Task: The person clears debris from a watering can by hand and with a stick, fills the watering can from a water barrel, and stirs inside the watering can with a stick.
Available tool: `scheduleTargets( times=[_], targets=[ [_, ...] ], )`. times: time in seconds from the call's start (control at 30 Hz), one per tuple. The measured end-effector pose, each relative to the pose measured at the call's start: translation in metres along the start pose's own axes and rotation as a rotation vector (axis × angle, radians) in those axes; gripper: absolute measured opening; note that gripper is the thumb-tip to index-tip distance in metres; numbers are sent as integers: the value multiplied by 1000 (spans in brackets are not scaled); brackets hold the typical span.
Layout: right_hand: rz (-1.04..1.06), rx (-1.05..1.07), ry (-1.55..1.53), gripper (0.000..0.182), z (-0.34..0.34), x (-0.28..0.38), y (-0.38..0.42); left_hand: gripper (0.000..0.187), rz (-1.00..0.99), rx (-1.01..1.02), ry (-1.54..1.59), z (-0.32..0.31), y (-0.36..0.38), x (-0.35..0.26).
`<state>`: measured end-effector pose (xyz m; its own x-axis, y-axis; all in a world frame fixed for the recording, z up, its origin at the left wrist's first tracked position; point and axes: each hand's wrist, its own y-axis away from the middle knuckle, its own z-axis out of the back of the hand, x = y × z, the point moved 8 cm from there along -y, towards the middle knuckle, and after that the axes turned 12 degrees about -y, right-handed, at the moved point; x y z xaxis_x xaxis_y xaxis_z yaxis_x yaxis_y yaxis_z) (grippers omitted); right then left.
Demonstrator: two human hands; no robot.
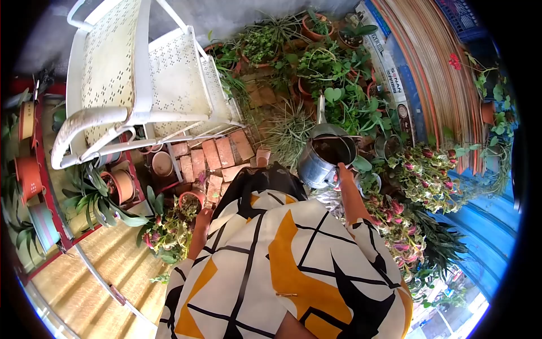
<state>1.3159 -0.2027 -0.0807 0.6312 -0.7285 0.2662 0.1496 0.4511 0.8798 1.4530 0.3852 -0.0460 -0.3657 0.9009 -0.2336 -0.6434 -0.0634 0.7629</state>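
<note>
My right hand (341, 174) is closed around the handle side of a metal watering can (314, 168). Dark water or shadow fills the can's round opening, and its spout points away from me over the potted plants. Green leafy plants (324, 65) stand in pots just beyond the spout, with a spiky grass-like plant (289, 130) to the can's left. My left hand (203, 218) hangs low by my side near a reddish flower pot (192, 200); its fingers are too small and foreshortened to make out.
A white metal chair (172, 68) stands at the upper left. Loose red bricks (210, 152) lie on the ground ahead. Stacked boards (432, 73) line the right. Pink-flowered plants (420, 178) crowd my right side, and a rack with pots (28, 175) is far left.
</note>
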Motion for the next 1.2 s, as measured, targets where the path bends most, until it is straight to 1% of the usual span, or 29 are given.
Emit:
scheduleTargets(
  times=[0.07, 0.1, 0.17, 0.2, 0.23, 0.3, 0.33, 0.37, 0.43, 0.47, 0.5, 0.57, 0.63, 0.67, 0.7, 0.77, 0.8, 0.83, 0.87, 0.9, 0.93, 0.97, 1.0, 1.03, 1.07, 1.1, 1.13, 1.17, 1.2],
  targets=[
    [-11, -10, -13, 34, -9, 5, -8, 29, -130, 18, 80, 1, -8, 4],
    [-18, -24, -21, 34, -13, 6, -10, 29, -127, 19, 75, -8, -22, 26],
    [-17, -14, -15, 34, -20, 10, -6, 28, -63, 29, 93, -45, -67, 100],
    [-28, -32, -24, 33, -21, 11, -6, 30, -85, 14, 56, -48, -76, 110],
    [-37, -50, -33, 33, -22, 13, -7, 30, -84, 14, 59, -44, -75, 105],
    [-24, -47, -28, 33, -23, 14, -9, 31, -20, 1, -80, -35, -73, 102],
    [-20, -57, -32, 33, -23, 15, -9, 31, -119, 3, -16, -37, -78, 101],
    [-18, -67, -36, 33, -23, 15, -7, 31, -114, 4, -14, -39, -83, 105],
    [-7, -86, -7, 33, -20, 14, -9, 31, -125, -9, -111, -39, -92, 104],
    [16, -89, 13, 37, -18, 12, -13, 31, -124, -8, -111, -38, -94, 101],
    [40, -93, 34, 42, -17, 11, -16, 30, -122, 11, -56, -39, -95, 99],
    [60, -126, 91, 42, -15, 9, -5, 30, -118, 49, 54, -38, -92, 89],
    [134, -112, 134, 44, -13, 5, 3, 30, -114, 84, 162, -38, -89, 81],
    [235, -66, 148, 46, -15, 5, 1, 30, -114, 84, 161, -37, -89, 79],
    [233, -67, 146, 46, -12, -1, -3, 30, -83, 77, 137, -36, -88, 81],
    [306, -42, 104, 48, -13, -1, 3, 30, -54, 74, 107, -35, -89, 80],
    [362, -19, 109, 47, -15, -1, -3, 30, -60, 69, 55, -35, -89, 78],
    [360, -22, 108, 47, -16, 1, 1, 30, -64, 63, 4, -35, -89, 76],
    [383, 10, 74, 46, -23, 10, 14, 31, -47, 40, -150, -41, -95, 87],
    [407, 43, 40, 44, -32, 20, 26, 31, -47, 41, -150, -50, -101, 94],
    [397, 66, -30, 39, -40, 29, 40, 31, -94, 29, -50, -64, -110, 106],
    [399, 65, -29, 39, -45, 33, 34, 31, -141, 15, 51, -75, -119, 118],
    [393, 118, -56, 38, -56, 34, 25, 32, -176, 14, 80, -71, -113, 106],
    [388, 172, -82, 37, -66, 38, 17, 32, -176, 14, 83, -67, -106, 97],
    [335, 205, -10, 37, -75, 40, 9, 33, -179, 12, 38, -65, -99, 89],
    [340, 204, -9, 37, -83, 49, 15, 34, -184, 12, -8, -64, -98, 84],
    [327, 186, 45, 39, -94, 59, 32, 37, -396, -107, -71, -83, -113, 105],
    [316, 169, 98, 40, -103, 67, 40, 39, -246, 36, -188, -95, -119, 117],
    [312, 150, 177, 42, -112, 73, 38, 39, -287, 87, -229, -100, -117, 115]
  ],
)
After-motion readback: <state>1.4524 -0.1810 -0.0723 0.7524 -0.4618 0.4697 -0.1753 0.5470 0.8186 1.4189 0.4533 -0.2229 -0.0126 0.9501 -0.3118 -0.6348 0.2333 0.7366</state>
